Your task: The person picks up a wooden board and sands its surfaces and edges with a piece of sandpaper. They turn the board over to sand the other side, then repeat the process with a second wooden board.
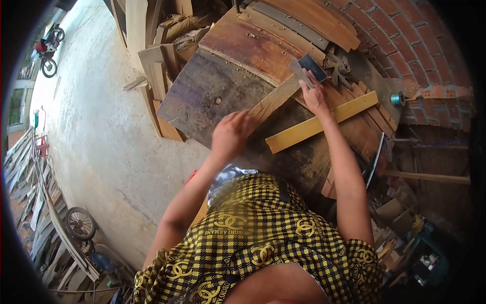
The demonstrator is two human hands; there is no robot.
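Note:
A narrow light wooden strip [276,102] lies slantwise across the dark, stained workbench [195,101]. My left hand [233,134] is closed over its near end, fingers slightly blurred. At the far end my right hand [315,95] grips a flat tool with a grey metal piece [302,75] and a dark rectangular piece [313,68]. Its thumb is along the grey piece and its fingers are on the dark one; the tool's exact kind I cannot tell. Beneath my right forearm runs a yellowish wooden board [324,121], beside the strip.
Planks [309,20] lie along the bench's far side, with a metal clamp-like part [341,68] nearby. A brick wall [405,45] rises at right, near a green spool [398,99]. Scrap wood [159,66] stands left of the bench. A handsaw [375,159] hangs at the right edge.

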